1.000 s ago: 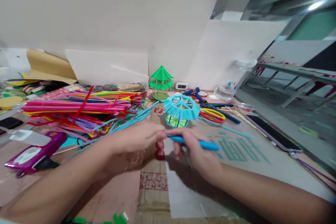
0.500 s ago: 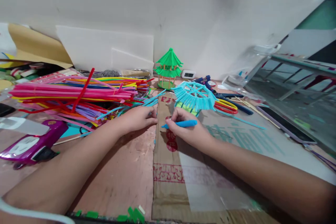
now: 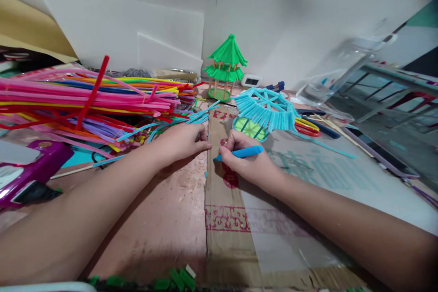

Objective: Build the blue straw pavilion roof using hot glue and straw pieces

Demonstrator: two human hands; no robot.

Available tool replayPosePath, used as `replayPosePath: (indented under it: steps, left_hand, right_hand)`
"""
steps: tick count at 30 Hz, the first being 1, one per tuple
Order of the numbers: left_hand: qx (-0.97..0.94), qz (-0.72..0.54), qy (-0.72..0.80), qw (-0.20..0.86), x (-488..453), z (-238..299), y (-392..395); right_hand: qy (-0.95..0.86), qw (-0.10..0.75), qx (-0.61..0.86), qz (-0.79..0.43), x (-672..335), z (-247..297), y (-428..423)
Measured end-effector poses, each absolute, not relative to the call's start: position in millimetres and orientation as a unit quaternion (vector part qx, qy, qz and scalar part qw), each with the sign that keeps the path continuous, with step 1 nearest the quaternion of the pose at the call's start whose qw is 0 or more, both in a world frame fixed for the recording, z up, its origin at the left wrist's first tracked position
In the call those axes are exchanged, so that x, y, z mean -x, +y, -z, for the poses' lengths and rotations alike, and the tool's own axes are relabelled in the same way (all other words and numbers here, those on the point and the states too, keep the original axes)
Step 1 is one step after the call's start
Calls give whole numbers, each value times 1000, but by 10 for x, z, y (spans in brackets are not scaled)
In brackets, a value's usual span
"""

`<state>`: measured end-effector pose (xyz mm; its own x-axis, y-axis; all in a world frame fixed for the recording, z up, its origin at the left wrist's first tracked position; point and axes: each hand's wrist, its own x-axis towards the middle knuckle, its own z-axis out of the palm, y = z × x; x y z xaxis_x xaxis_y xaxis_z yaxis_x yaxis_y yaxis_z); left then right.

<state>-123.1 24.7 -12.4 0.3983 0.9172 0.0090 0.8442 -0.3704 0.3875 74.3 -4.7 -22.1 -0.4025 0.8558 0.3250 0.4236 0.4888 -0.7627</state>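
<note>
My right hand (image 3: 244, 157) is closed around a blue pen (image 3: 247, 151), its pointed tip low over the cardboard (image 3: 222, 255). My left hand (image 3: 181, 143) rests at the cardboard's left edge. Its thumb is stretched toward that edge and the other fingers are bent, with a gap between; nothing shows in its grasp. Just beyond my right hand stands a light-blue roof-like piece of pipe cleaners (image 3: 265, 105), with a green and blue round base (image 3: 249, 128) below it. A small green pagoda model (image 3: 226, 70) stands farther back.
Bundled coloured pipe cleaners (image 3: 130, 96) lie on the left, above a purple tool (image 3: 37, 169). Cutters with dark handles (image 3: 323, 127), a phone (image 3: 383, 150) and a clear plastic jug (image 3: 345, 70) are on the right. Green scraps (image 3: 181, 278) lie at the front edge.
The view has tilted down and shifted left, so things appear higher and farther right. Both hands keep nearly the same pose at the cardboard, with the blue pen still in my right hand.
</note>
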Motion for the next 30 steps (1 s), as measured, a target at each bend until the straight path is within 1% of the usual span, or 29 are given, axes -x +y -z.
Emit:
replayPosePath:
  steps: [10,18,26,30]
  left_hand:
    - [-812,-101,549,171,1244,160,282]
    - [-818,-110,535,181,1240,121,259]
    - [-815,-114,537,185,1239,115,255]
    - [-816,-114,538,180,1245,125,259]
  right_hand:
    - [-792,349,401,-300,-759,218,-57]
    - [-777,371,408,-302,-776,226,-46]
    - [-774,363,418,-307,-777,214,-54]
    - [-767,371,416,-318,-773,228,-40]
